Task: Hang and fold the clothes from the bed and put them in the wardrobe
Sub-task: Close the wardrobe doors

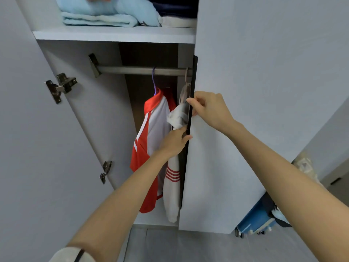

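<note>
the wardrobe [98, 120] is open on one side only. the left door [28, 138] swings wide toward the camera, and the right door [222, 167] covers its half, so the gap to reach in is narrow. a rail [132, 70] runs across the gap. there is free rail on its left part. a red and white shirt [151, 140] hangs on a purple hanger [154, 80] near the middle. a white top [172, 195] with red stripes on the sleeve hangs just beside it on a pale hanger [186, 86], pushed up against the black edge of the right door.

the left hand [174, 142] is curled round the white top, with its fingertips over the black door edge. the right hand [209, 108] is higher up and pinches that same edge, thumb on one side and fingers on the other.

much of the white top is hidden behind the right door and the hands. the back of the wardrobe is dark. a blue thing [255, 218] low on the right is partly hidden by the right arm, and it is hard to tell what it is.

a shelf [113, 35] sits above the rail with folded light blue towels [98, 16] and a dark blue cloth [175, 6], cut off at the top. the floor [170, 246] is grey.
</note>
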The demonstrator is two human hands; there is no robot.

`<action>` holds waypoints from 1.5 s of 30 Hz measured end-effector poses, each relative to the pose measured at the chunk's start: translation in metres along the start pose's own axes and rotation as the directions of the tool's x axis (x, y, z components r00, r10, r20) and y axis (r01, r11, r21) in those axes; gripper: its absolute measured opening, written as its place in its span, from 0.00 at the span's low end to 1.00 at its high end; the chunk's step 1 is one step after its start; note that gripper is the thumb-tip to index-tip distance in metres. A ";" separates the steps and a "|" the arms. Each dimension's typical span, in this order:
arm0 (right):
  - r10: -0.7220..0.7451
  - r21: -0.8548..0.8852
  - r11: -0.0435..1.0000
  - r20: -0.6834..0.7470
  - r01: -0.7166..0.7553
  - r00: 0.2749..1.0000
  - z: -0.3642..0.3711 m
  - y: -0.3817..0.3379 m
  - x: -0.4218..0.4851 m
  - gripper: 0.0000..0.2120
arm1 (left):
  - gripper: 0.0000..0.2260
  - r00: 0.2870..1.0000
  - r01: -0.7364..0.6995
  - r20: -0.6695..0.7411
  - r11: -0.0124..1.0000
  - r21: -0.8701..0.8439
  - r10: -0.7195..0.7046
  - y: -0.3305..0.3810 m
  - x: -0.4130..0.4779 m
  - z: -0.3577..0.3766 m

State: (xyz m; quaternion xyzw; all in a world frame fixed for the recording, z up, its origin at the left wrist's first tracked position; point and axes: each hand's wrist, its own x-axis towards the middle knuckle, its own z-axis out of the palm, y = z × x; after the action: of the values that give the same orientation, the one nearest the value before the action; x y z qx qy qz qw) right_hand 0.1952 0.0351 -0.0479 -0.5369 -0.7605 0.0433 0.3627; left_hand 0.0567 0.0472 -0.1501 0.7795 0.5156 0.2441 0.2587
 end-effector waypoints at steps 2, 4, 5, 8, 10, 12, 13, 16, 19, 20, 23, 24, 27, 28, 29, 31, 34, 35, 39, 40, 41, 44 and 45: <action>0.011 0.013 1.000 0.011 -0.012 1.000 -0.001 -0.001 0.002 0.16 | 0.21 1.000 0.028 0.009 0.999 -0.028 -0.027 0.002 0.002 0.000; 0.027 0.013 1.000 0.044 -0.028 0.999 -0.002 -0.002 0.001 0.15 | 0.22 0.998 0.052 0.021 0.998 -0.045 -0.051 0.005 0.000 -0.001; 0.038 0.017 0.999 0.064 -0.039 0.997 -0.003 -0.003 -0.001 0.14 | 0.22 0.998 0.063 0.022 0.996 -0.062 -0.062 0.006 -0.002 -0.002; 0.092 0.007 0.996 0.058 -0.092 0.994 -0.006 -0.004 -0.011 0.13 | 0.21 0.997 0.074 -0.024 0.993 -0.091 -0.077 0.006 -0.014 -0.008; 0.151 0.012 0.989 0.013 -0.151 0.989 -0.009 -0.007 -0.021 0.13 | 0.21 0.994 0.076 -0.065 0.994 -0.084 -0.082 0.006 -0.029 -0.015; 0.184 0.048 0.982 0.010 -0.184 0.983 -0.014 -0.015 -0.031 0.11 | 0.21 0.990 0.071 -0.119 0.994 -0.082 -0.081 0.007 -0.050 -0.025; 0.186 0.075 0.979 0.020 -0.187 0.982 -0.016 -0.020 -0.036 0.09 | 0.20 0.986 0.063 -0.147 0.995 -0.081 -0.075 0.008 -0.063 -0.031; 0.135 0.146 0.980 0.019 -0.136 0.991 -0.024 -0.042 -0.052 0.05 | 0.20 0.968 0.058 -0.239 0.996 -0.075 -0.074 0.014 -0.106 -0.049; 0.066 0.200 0.977 0.029 -0.070 0.997 -0.029 -0.072 -0.070 0.05 | 0.19 0.931 0.085 -0.351 0.995 -0.048 -0.096 0.024 -0.151 -0.067; 0.047 0.222 0.973 0.045 -0.056 0.998 -0.031 -0.082 -0.078 0.06 | 0.19 0.918 0.098 -0.380 0.994 -0.056 -0.112 0.028 -0.168 -0.072; -0.021 0.287 0.958 0.091 -0.006 0.996 -0.034 -0.111 -0.107 0.04 | 0.19 0.868 0.133 -0.469 0.987 -0.092 -0.161 0.045 -0.223 -0.084; -0.047 0.304 0.952 0.103 0.014 0.994 -0.034 -0.121 -0.117 0.04 | 0.19 0.847 0.143 -0.501 0.984 -0.106 -0.178 0.049 -0.241 -0.086; -0.107 0.354 0.933 0.103 0.064 0.989 -0.034 -0.146 -0.149 0.06 | 0.18 0.785 0.176 -0.582 0.977 -0.118 -0.212 0.059 -0.293 -0.089; -0.119 0.371 0.926 0.106 0.072 0.987 -0.034 -0.156 -0.159 0.06 | 0.18 0.757 0.191 -0.612 0.974 -0.124 -0.227 0.061 -0.310 -0.089; -0.125 0.389 0.918 0.116 0.071 0.985 -0.034 -0.165 -0.167 0.06 | 0.18 0.726 0.207 -0.642 0.968 -0.139 -0.248 0.062 -0.326 -0.091; -0.152 0.420 0.904 0.147 0.077 0.977 -0.032 -0.186 -0.181 0.06 | 0.18 0.658 0.234 -0.693 0.955 -0.182 -0.293 0.059 -0.355 -0.096; -0.197 0.450 0.888 0.184 0.096 0.963 -0.026 -0.220 -0.190 0.06 | 0.19 0.562 0.268 -0.762 0.943 -0.198 -0.320 0.046 -0.394 -0.107; -0.209 0.459 0.883 0.192 0.101 0.959 -0.023 -0.232 -0.191 0.06 | 0.20 0.534 0.280 -0.779 0.938 -0.204 -0.329 0.041 -0.405 -0.112; -0.248 0.472 0.872 0.197 0.130 0.948 -0.002 -0.285 -0.187 0.07 | 0.27 0.462 0.312 -0.796 0.912 -0.268 -0.392 0.018 -0.432 -0.136; -0.260 0.477 0.867 0.189 0.143 0.947 0.005 -0.298 -0.184 0.07 | 0.29 0.460 0.310 -0.789 0.907 -0.287 -0.407 0.012 -0.435 -0.144; -0.274 0.482 0.862 0.183 0.157 0.944 0.011 -0.311 -0.181 0.08 | 0.30 0.468 0.309 -0.777 0.902 -0.302 -0.421 0.005 -0.437 -0.151; -0.297 0.490 0.854 0.187 0.173 0.936 0.032 -0.349 -0.168 0.13 | 0.32 0.521 0.321 -0.728 0.893 -0.317 -0.445 -0.017 -0.435 -0.174; -0.299 0.487 0.856 0.189 0.175 0.935 0.039 -0.361 -0.162 0.16 | 0.30 0.548 0.294 -0.715 0.900 -0.321 -0.434 -0.024 -0.433 -0.182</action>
State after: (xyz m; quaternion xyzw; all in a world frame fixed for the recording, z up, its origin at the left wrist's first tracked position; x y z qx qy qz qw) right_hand -0.0857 -0.2415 0.0055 -0.3261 -0.8292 0.2473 0.3807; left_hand -0.2288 -0.3200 -0.0792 0.4502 0.7042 0.5357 0.1205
